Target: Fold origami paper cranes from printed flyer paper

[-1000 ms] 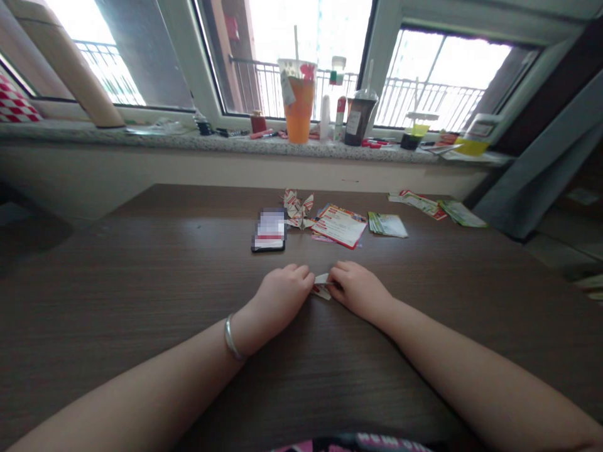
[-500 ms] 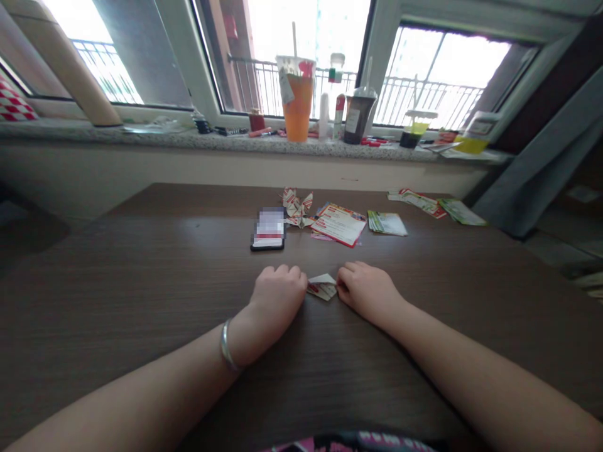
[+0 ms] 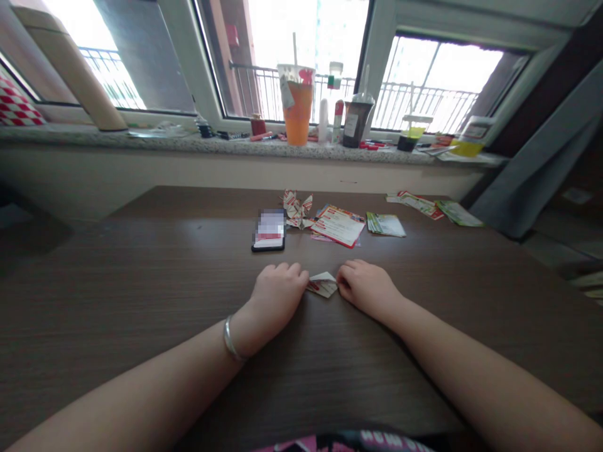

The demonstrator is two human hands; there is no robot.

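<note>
Between my hands, just above or on the dark wooden table [image 3: 155,301], is a small piece of folded paper [image 3: 323,285], white with red print. My left hand [image 3: 279,294], with a silver bangle at the wrist, pinches its left end. At the right end, the closed fingers of my right hand [image 3: 367,282] hold the paper's tip. Fingertips of both hands are partly hidden. Beyond the hands lie a phone [image 3: 269,231] with a blurred screen and several folded paper shapes [image 3: 298,210] with red stripes.
Right of the paper shapes lie printed cards [image 3: 340,225], a small green-and-white stack [image 3: 385,224] and loose strips [image 3: 419,204]. On the granite windowsill [image 3: 160,141] stand an orange drink cup [image 3: 298,107], a dark drink cup [image 3: 357,122] and bottles. A cardboard tube [image 3: 80,75] leans at left.
Both hands stay at the folded paper, which has shifted and opened slightly in shape. The camera view has tilted a little; the other things on the table have not moved.
</note>
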